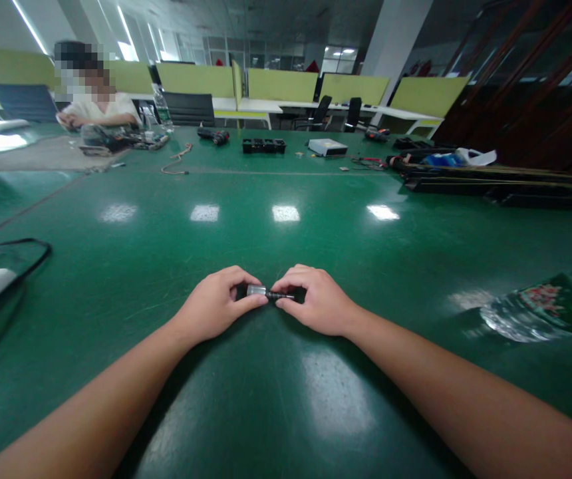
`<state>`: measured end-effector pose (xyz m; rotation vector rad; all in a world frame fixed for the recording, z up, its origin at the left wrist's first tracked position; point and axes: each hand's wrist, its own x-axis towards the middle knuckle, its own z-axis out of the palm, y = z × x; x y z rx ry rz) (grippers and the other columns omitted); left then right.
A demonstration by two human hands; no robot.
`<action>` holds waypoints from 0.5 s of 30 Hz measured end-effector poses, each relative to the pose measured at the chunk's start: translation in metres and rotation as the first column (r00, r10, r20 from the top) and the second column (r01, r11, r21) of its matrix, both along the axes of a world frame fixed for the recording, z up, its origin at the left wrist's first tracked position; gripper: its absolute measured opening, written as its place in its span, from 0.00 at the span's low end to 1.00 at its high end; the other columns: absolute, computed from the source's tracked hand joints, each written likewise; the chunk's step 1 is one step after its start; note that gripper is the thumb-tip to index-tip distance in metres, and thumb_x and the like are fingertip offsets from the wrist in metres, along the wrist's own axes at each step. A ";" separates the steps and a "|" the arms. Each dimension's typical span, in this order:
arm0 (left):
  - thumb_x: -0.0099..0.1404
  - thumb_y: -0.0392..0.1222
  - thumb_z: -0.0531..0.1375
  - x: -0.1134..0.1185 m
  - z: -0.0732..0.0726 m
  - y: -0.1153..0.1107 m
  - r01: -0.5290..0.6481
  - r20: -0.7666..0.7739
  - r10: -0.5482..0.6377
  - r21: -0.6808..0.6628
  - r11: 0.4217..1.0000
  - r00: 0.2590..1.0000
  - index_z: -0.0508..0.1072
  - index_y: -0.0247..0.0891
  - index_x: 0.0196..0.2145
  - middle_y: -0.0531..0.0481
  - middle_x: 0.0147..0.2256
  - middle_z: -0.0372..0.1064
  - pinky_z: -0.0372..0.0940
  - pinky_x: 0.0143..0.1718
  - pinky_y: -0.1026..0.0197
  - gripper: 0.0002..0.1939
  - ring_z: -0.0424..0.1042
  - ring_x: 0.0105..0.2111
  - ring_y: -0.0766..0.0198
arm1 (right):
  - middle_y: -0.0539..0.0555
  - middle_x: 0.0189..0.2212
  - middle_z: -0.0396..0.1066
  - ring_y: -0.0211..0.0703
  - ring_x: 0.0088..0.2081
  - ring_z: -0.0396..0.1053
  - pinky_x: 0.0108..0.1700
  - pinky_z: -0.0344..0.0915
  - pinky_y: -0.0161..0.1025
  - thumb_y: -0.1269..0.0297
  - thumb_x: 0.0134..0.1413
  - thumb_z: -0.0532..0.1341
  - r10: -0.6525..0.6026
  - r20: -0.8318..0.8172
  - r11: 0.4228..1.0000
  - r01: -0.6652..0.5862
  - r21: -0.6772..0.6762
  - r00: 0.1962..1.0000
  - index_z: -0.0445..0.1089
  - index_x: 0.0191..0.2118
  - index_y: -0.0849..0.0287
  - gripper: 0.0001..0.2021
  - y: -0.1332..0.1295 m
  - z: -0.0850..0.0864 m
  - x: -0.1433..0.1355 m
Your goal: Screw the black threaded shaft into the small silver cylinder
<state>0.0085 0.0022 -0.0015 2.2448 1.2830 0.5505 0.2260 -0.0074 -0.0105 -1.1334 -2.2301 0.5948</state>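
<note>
Just above the green table (246,233), a small metal cylinder (256,291) is pinched between the thumb and index finger of my left hand (217,303). From its right end runs a thin dark shaft with ridges (281,296), which the thumb and fingers of my right hand (318,301) grip. The two parts lie in one line and meet between my fingertips. Whether they are joined is too small to tell.
A plastic bottle (545,306) lies at the right. Black cable (26,243) curls at the left. Farther back are a black holder (263,146), a grey box (326,147), dark strips (505,183) and a seated person (99,106).
</note>
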 end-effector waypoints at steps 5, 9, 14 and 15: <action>0.62 0.54 0.60 0.000 0.000 0.000 -0.004 -0.001 0.004 -0.007 1.000 1.000 0.77 0.41 0.40 0.51 0.33 0.71 0.58 0.30 0.63 0.16 0.64 0.28 0.65 | 0.51 0.30 0.74 0.40 0.34 0.68 0.39 0.62 0.39 0.73 0.48 0.65 -0.014 -0.006 1.000 0.014 0.003 1.000 0.75 0.35 0.58 0.06 -0.001 0.001 0.000; 0.63 0.55 0.60 0.000 0.000 0.000 -0.003 -0.001 0.003 -0.010 1.000 1.000 0.77 0.40 0.40 0.51 0.32 0.71 0.58 0.30 0.63 0.17 0.64 0.28 0.64 | 0.51 0.29 0.74 0.40 0.34 0.68 0.39 0.62 0.39 0.71 0.48 0.65 -0.028 -0.007 1.000 0.028 -0.002 1.000 0.75 0.34 0.58 0.05 -0.001 0.001 -0.001; 0.62 0.54 0.60 0.000 0.001 0.001 -0.013 -0.005 0.013 -0.001 1.000 1.000 0.77 0.40 0.40 0.51 0.31 0.70 0.57 0.29 0.63 0.16 0.64 0.27 0.65 | 0.50 0.28 0.73 0.39 0.33 0.67 0.38 0.61 0.38 0.70 0.48 0.66 -0.062 0.002 0.998 0.062 0.003 0.998 0.75 0.32 0.58 0.03 0.000 0.000 -0.001; 0.62 0.54 0.60 0.000 0.001 0.001 -0.013 -0.005 0.013 0.002 1.000 1.000 0.77 0.40 0.40 0.51 0.31 0.70 0.57 0.29 0.63 0.16 0.64 0.27 0.65 | 0.50 0.28 0.73 0.39 0.33 0.67 0.38 0.61 0.38 0.69 0.48 0.66 -0.062 0.004 0.998 0.062 0.003 0.998 0.75 0.32 0.58 0.03 0.000 -0.001 -0.001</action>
